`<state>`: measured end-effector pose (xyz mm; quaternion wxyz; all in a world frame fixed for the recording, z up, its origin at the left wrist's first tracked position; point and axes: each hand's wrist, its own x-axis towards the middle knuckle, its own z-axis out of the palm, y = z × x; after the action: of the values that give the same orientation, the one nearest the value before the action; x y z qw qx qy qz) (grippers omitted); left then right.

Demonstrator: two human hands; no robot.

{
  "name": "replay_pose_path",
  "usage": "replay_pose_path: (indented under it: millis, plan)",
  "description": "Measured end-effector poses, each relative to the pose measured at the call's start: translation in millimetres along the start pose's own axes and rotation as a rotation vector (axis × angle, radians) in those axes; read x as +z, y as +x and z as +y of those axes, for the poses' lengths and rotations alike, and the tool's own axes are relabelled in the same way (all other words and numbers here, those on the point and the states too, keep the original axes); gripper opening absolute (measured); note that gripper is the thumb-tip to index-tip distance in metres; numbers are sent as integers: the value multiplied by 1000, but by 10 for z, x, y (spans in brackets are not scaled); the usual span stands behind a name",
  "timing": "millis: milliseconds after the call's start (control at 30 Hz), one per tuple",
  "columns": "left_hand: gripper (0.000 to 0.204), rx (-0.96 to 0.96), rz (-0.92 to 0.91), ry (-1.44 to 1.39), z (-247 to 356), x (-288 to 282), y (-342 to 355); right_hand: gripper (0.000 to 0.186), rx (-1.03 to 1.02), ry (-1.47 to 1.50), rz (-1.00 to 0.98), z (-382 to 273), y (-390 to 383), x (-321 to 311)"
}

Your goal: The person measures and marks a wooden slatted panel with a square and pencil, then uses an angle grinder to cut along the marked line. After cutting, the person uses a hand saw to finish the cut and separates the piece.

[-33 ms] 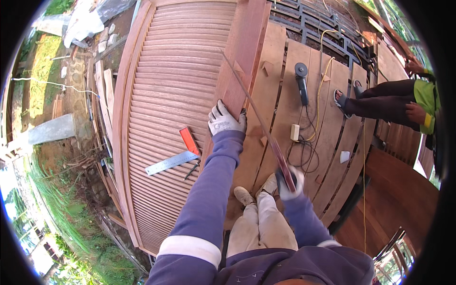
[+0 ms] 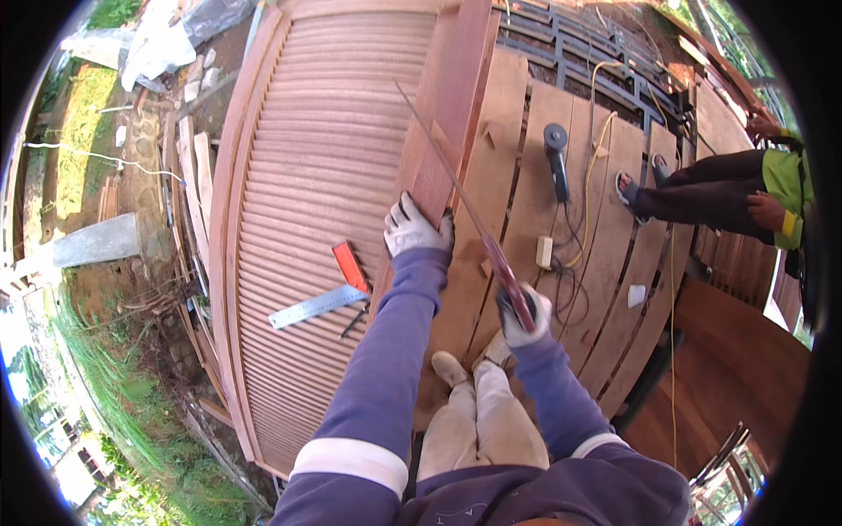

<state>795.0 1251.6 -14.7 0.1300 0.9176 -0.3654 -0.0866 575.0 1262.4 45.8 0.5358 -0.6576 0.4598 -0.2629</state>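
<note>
My gloved left hand (image 2: 417,228) grips the near end of a reddish-brown wooden board (image 2: 450,105), fingers over its face and thumb at its right edge. The board lies on a slatted louvre panel (image 2: 324,175). In my gloved right hand (image 2: 526,316) is the handle of a handsaw (image 2: 478,223). Its thin blade slants up and left across the board, just beyond my left hand; whether the teeth are in the wood I cannot tell. Beside my left forearm, a try square (image 2: 317,305) with an orange stock and a dark pencil-like tool (image 2: 354,321) rest on the slats.
On the plank decking (image 2: 596,263) to the right lie an angle grinder (image 2: 556,158) with its cord, a white socket block (image 2: 545,252) and small wood offcuts. Another person (image 2: 719,184) in sandals stands at the right. Dark metal grating (image 2: 561,44) lies at the far side.
My right hand has pushed the handsaw forward and slightly left, so its tip reaches farther over the panel. My left hand keeps its place on the board.
</note>
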Motion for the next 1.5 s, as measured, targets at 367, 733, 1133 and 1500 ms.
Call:
replay_pose_path:
  millis: [367,733,1133,1500]
  plan:
    - [90,-38,-49,32,8,-9,-100,11,-134,-188,-20,126,-688,-238]
    - [88,-23,-4,42,48,10,-93,11,138,-36,-70,-51,-1008,-554]
    - [84,-48,23,-3,166,-85,23,17,-156,-176,119,-111,-15,-768]
    - [82,-31,-67,-89,94,-147,8,29,-687,-467,-361,-1045,1198,-95]
